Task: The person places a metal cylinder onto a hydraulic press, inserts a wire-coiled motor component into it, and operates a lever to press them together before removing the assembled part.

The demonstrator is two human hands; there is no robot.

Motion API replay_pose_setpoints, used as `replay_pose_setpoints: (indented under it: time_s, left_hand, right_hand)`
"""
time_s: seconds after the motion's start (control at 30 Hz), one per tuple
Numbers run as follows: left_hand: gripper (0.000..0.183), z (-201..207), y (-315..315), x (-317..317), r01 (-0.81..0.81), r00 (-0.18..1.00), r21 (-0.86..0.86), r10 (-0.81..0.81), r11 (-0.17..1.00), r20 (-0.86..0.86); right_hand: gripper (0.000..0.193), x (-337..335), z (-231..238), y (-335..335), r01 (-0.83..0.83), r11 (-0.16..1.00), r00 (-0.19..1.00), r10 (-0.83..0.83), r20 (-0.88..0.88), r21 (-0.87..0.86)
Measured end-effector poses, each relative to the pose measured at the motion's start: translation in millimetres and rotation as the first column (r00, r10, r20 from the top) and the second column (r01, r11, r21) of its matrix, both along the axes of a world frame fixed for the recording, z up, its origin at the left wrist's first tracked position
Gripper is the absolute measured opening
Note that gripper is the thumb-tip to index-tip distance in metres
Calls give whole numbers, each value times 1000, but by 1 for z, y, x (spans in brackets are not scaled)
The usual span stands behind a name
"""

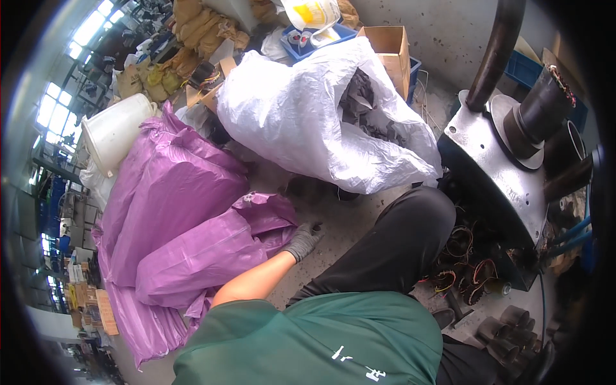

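Note:
My left hand (pixel 304 242), in a grey knitted glove, is low over the concrete floor beside the mouth of a purple woven sack (pixel 199 260). Its fingers look drawn together around a small dark spot; what they hold, if anything, is too small to name. The purple sack lies on its side, its open end towards the hand. Behind it rests a larger, bulging purple sack (pixel 173 179). Across from the hand, a white woven sack (pixel 282 119) lies with its mouth open, showing dark grey scraps (pixel 369 109) inside. My right hand is out of sight.
At the right stands a machine with a metal plate (pixel 497 160) and upright dark pipes. Below it lie coiled wires (pixel 459 240) and metal cylinders (pixel 507 330). A white bucket (pixel 119 128), a cardboard box (pixel 391 58) and a blue crate (pixel 343 32) stand behind the sacks.

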State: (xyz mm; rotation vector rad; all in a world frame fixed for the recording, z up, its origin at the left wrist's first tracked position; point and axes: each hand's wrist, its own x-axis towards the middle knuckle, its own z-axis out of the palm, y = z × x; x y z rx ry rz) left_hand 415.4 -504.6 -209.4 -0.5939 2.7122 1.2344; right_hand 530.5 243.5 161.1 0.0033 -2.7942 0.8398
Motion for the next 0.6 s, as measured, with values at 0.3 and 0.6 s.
replay_pose_setpoints:
  time_s: [0.3,0.6]
  left_hand:
    - [107,-61,11,-127,182,983,-285,-164,941,86]
    - [96,21,13,-138,347,923,-66,-329,935,198]
  right_hand:
    - [36,-38,-58,-60,375,927,768,-327,-551,-28]
    - [56,-68,-97,-7,477,859,480,-432,-763,-186]
